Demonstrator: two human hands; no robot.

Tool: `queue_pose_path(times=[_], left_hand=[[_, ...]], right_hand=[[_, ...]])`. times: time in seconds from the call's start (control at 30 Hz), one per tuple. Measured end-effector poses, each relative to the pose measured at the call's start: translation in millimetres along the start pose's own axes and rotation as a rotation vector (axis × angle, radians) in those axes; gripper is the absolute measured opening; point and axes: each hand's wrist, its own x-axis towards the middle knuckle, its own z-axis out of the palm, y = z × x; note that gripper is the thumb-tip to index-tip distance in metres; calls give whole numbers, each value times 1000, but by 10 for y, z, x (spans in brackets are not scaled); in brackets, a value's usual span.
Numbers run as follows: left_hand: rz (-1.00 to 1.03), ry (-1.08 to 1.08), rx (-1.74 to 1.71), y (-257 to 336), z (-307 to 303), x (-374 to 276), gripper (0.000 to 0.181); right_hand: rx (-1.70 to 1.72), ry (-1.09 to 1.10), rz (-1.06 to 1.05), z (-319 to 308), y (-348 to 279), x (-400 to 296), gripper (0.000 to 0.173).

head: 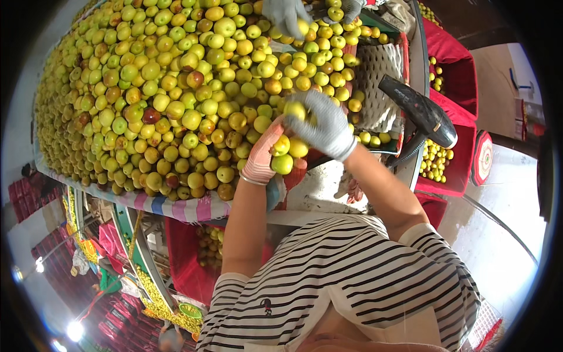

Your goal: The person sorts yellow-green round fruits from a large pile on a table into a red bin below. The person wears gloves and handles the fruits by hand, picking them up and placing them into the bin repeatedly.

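Note:
A large heap of yellow-green jujube-like fruits (pixel 176 88), some with red-brown patches, lies before me. My left hand (pixel 268 152), in a pink-and-white striped glove, holds several fruits (pixel 282 164) in its palm at the heap's near edge. My right hand (pixel 321 123), in a grey glove and slightly blurred, is curled round a yellow-green fruit (pixel 295 110) just above my left fingers. To the right of my right hand, a black hair dryer (pixel 418 110) lies across the rim beside a white foam-net lining (pixel 379 83).
A co-worker's grey-gloved hands (pixel 288 17) are over the heap's far side. Red fabric-lined bins (pixel 457 163) holding fruits stand at the right, another red bin (pixel 187 259) below the striped sheet (pixel 176 207). A metal table edge (pixel 423 53) runs along the right.

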Motion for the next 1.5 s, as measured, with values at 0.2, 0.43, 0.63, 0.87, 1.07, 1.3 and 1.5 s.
queue_pose_path(times=[0.2, 0.43, 0.63, 0.87, 1.07, 1.3, 1.5], left_hand=[[-123, 47, 220, -108, 130, -654, 59], [95, -80, -438, -481, -23, -1629, 63], [202, 68, -471, -650, -367, -2563, 62], [314, 620, -282, -994, -759, -3253, 62], [390, 497, -523, -1202, -1277, -3479, 57], [228, 562, -717, -1168, -1325, -3567, 59], [-60, 818, -293, -903, -1343, -3343, 59]], right_hand=[[-150, -187, -231, 19, -529, -521, 36], [365, -296, -142, 610, -572, -287, 23], [-357, -564, -123, 1223, -387, 220, 48], [-429, -640, -97, 1227, -501, 207, 54], [-210, -648, 4, 967, -316, 152, 48], [-415, -188, 315, 163, 642, 624, 30], [-776, -480, 459, 199, 676, 1013, 29]])
